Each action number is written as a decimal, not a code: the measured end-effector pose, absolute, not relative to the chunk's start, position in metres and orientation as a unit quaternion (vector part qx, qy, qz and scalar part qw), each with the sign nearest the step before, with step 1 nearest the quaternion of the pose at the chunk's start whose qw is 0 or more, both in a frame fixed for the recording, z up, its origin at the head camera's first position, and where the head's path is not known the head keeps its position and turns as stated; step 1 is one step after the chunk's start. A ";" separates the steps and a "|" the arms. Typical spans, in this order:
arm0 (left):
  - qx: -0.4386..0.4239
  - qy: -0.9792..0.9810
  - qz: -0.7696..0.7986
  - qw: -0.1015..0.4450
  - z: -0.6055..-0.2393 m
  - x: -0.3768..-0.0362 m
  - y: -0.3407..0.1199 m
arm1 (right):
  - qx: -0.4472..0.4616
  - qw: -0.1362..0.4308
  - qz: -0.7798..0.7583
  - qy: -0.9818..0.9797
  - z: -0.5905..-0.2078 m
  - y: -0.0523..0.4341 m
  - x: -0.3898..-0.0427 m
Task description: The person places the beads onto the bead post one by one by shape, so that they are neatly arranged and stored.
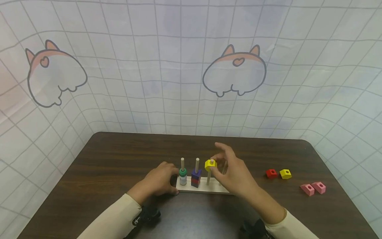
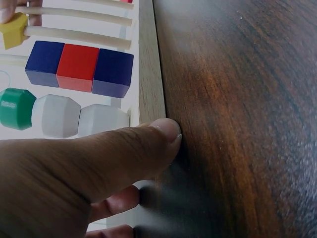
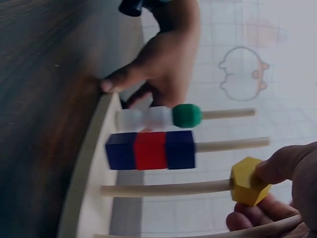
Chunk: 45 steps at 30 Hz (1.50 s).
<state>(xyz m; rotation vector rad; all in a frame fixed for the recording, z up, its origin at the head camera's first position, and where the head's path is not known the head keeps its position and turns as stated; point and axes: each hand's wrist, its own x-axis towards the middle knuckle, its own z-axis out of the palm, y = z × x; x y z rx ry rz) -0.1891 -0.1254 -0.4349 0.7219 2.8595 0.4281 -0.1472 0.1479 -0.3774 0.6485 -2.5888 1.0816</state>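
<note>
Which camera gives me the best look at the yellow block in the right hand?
The right wrist view: the yellow block looks largest there, pinched by the right hand on a peg. The head view shows it small; the left wrist view catches it at the picture's edge, partly covered by that hand.

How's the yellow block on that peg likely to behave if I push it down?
The yellow block looks rigid, its edges crisp, so it probably won't squash. It should slide rather than roll away, since the peg runs through it. Its flat, smooth faces might feel slightly slippery.
</note>
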 end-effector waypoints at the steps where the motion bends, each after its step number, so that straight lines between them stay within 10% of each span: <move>1: 0.242 0.956 0.143 0.080 -0.435 -0.189 -0.125 | 0.226 0.135 0.373 -0.890 -0.380 0.148 -0.147; 45: 0.245 0.955 0.148 0.076 -0.437 -0.190 -0.126 | 0.175 0.069 0.432 -0.882 -0.454 0.150 -0.145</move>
